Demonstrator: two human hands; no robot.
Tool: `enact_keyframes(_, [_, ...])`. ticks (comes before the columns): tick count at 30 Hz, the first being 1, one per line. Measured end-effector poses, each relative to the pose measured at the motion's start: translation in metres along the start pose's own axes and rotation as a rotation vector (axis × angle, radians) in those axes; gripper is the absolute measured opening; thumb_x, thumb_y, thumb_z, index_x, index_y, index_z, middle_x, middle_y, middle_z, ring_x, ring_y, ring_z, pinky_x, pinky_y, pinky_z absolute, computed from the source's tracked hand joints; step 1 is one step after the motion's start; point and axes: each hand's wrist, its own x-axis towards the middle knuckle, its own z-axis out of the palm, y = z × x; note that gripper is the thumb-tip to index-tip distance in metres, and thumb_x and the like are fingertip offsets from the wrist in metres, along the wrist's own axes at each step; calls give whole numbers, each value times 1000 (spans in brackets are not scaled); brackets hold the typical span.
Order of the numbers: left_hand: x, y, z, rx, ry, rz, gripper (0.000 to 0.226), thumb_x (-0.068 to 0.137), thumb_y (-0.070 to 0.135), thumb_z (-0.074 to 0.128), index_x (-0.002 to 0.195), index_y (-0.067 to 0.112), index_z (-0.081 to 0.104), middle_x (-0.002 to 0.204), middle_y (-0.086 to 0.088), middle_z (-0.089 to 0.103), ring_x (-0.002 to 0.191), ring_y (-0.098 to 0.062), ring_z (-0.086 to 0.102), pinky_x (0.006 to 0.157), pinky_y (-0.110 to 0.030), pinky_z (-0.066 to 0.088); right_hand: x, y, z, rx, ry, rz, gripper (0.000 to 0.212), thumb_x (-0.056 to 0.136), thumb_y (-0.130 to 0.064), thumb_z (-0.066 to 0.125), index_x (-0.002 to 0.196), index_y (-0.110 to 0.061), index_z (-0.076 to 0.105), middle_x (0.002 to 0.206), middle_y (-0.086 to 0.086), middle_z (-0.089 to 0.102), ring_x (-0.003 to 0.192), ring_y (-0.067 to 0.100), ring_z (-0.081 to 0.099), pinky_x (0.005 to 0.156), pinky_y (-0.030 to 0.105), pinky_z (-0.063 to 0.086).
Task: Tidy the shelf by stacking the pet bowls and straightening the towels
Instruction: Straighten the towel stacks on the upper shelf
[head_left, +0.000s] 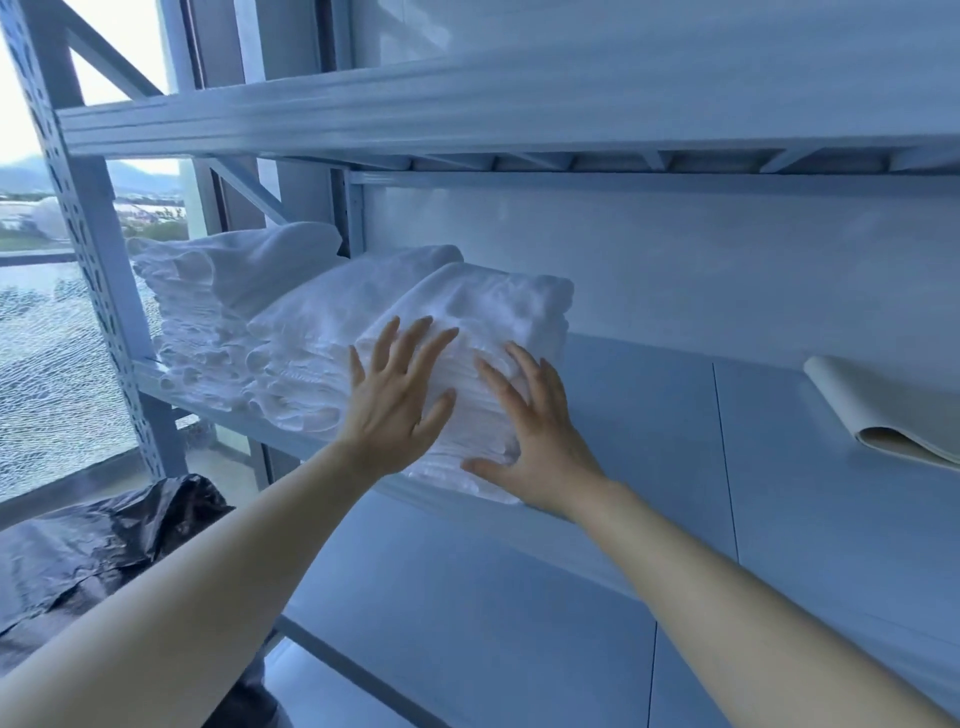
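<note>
Towels (488, 306) look soft, light and floppy: your left hand (395, 400) and right hand (535, 447) lie flat, fingers spread, against the stack's front, so push evenly across the folds.

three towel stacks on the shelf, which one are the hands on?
The rightmost stack: the left hand and right hand press flat against its front. The middle stack and leftmost stack lie further left.

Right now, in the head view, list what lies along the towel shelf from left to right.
Perforated shelf upright → left white towel stack → middle white towel stack → third white towel stack → bare shelf board → folded beige sheet.
</note>
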Motion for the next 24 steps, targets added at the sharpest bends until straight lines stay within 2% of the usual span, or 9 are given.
enact_keyframes(2, [4, 7, 6, -19, 59, -2, 59, 87, 54, 26, 143, 38, 18, 152, 0, 22, 142, -27, 12, 105, -69, 7, -1, 3, -3, 48, 71, -17, 86, 79, -53, 62, 139, -54, 0, 148, -27, -18, 143, 14, -8, 105, 31, 25])
enact_keyframes(4, [8, 12, 11, 16, 95, 23, 55, 89, 54, 25, 142, 39, 22, 149, -1, 26, 138, -27, 22, 103, -69, 9, -1, 8, -7, 91, 108, 6, 81, 85, -52, 55, 137, -54, -6, 151, -22, -14, 143, 10, -4, 107, 31, 25])
enact_keyframes(7, [13, 14, 18, 92, 126, 16, 51, 89, 54, 26, 136, 37, 36, 138, 1, 41, 129, -25, 34, 102, -67, 15, 4, 17, -9, 107, 26, 71, 73, 89, -49, 49, 142, -47, -1, 153, -19, -15, 142, 6, -5, 115, 36, 19])
enact_keyframes(10, [15, 11, 25, 113, 120, -11, 50, 89, 54, 26, 133, 34, 41, 132, 0, 46, 124, -26, 38, 102, -64, 19, 10, 22, -8, 113, -42, 91, 69, 91, -48, 47, 144, -43, 3, 153, -18, -15, 142, 5, -3, 116, 38, 19])
enact_keyframes(18, [25, 2, 33, 133, 11, -12, 57, 89, 59, 20, 138, 33, 33, 137, -4, 39, 129, -30, 31, 102, -69, 19, 20, 27, -8, 112, -74, 128, 71, 91, -45, 49, 144, -42, 1, 153, -17, -17, 143, 11, -2, 115, 41, 21])
enact_keyframes(21, [22, 2, 33, 121, -22, -31, 58, 88, 61, 17, 140, 37, 24, 142, -3, 32, 134, -28, 23, 104, -68, 15, 18, 26, -7, 113, -60, 130, 71, 91, -45, 49, 144, -44, 3, 153, -18, -16, 142, 9, -3, 114, 40, 23])
enact_keyframes(24, [15, 6, 30, 107, -65, -48, 59, 87, 63, 13, 143, 43, 10, 151, 1, 17, 141, -25, 7, 108, -66, 11, 12, 22, -9, 102, -28, 133, 71, 89, -45, 52, 142, -48, 4, 152, -21, -14, 141, 7, 1, 111, 39, 27])
